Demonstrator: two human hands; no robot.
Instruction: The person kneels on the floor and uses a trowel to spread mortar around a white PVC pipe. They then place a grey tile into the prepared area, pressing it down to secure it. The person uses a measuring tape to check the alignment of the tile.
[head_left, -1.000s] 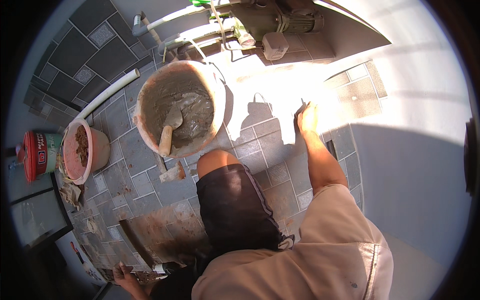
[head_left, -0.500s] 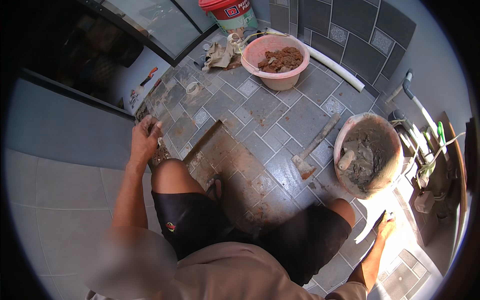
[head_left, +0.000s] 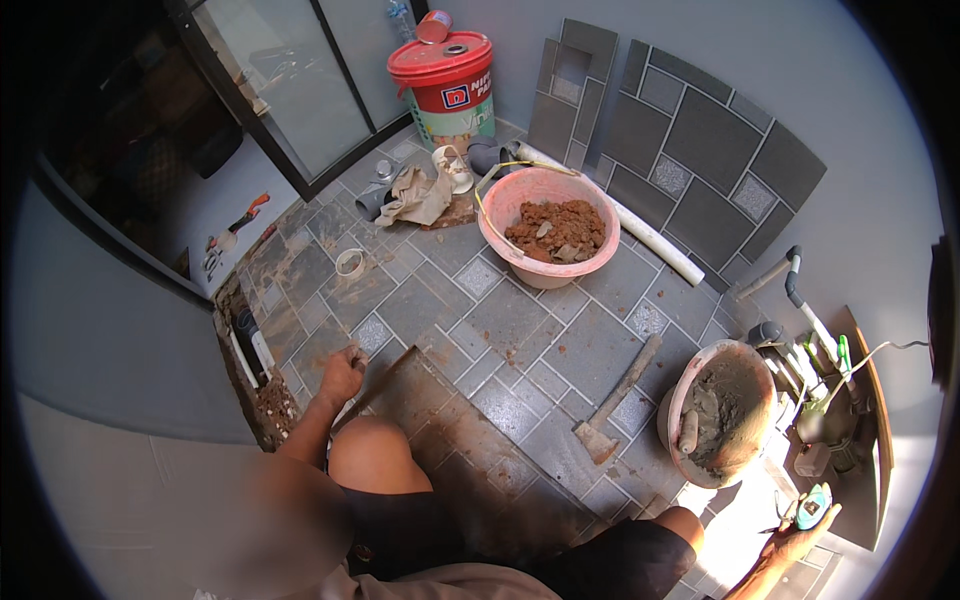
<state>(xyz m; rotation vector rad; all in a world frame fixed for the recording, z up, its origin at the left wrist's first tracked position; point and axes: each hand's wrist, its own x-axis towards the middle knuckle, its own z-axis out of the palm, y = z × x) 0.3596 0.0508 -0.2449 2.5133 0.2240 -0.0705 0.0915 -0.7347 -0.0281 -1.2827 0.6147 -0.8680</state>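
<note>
My left hand (head_left: 343, 371) is raised in front of my left knee, above the tiled floor (head_left: 590, 265). Its fingers are curled together and nothing shows in them. At the lower right, my right hand (head_left: 795, 545) grips a small teal tape measure (head_left: 813, 507), palm side up, in bright sunlight. Just beyond that hand stands a bucket (head_left: 678, 405) of wet grey mortar (head_left: 728, 410), in which a rounded tool handle (head_left: 689, 432) rests. Left of the bucket a hoe-like tool (head_left: 622, 395) with a wooden handle lies on the tiles.
A pink bucket (head_left: 545, 272) holds reddish soil. Behind it are a white pipe (head_left: 660, 250), a paint pail (head_left: 445, 95) and leaning tile panels (head_left: 690, 150). A dug trench (head_left: 262, 375) with pipes runs along the left wall. Pipes and cables (head_left: 820, 370) crowd the right.
My view has tilted up, showing more of the far wall. My right hand has turned up, and the tape measure in it now shows plainly. My left hand stays near my knee.
</note>
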